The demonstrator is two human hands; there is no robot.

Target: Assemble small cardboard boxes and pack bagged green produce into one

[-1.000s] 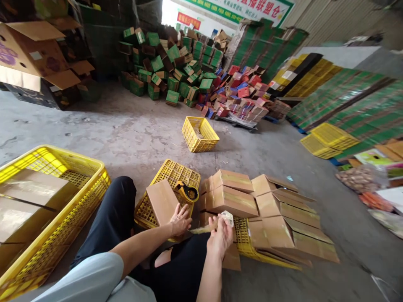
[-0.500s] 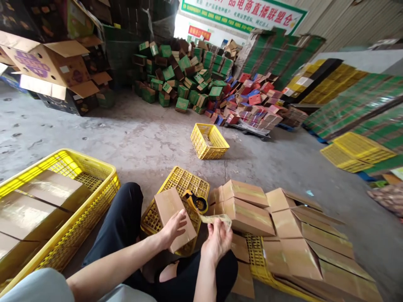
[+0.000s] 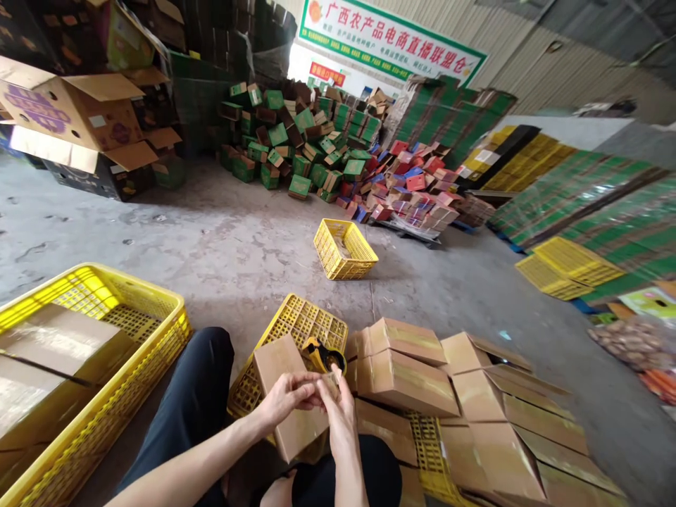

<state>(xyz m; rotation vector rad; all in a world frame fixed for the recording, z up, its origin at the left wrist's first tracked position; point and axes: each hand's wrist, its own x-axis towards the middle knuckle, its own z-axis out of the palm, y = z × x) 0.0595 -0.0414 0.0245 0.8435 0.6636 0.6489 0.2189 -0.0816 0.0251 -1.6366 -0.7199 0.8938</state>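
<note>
Over the small cardboard box (image 3: 279, 359), my left hand (image 3: 290, 400) and my right hand (image 3: 339, 408) meet with fingertips pinched together. Between them is a short piece of clear packing tape (image 3: 332, 382), partly hidden by the fingers. The box lies tilted on an upturned yellow crate (image 3: 296, 317) in front of my knees. Just beyond my right fingertips, a yellow and black tape dispenser (image 3: 315, 351) rests on the same crate, beside the box.
A large yellow crate (image 3: 182, 317) holding taped boxes (image 3: 68, 338) stands at my left. Stacked cardboard boxes (image 3: 406, 373) lie at my right on another yellow crate (image 3: 430, 451). A smaller yellow crate (image 3: 346, 267) sits ahead on the floor, before heaped green boxes (image 3: 301, 165).
My left hand has lifted off the box and moved right to meet my right hand at the tape. The tape strip, stretched out earlier, is now bunched between the fingers.
</note>
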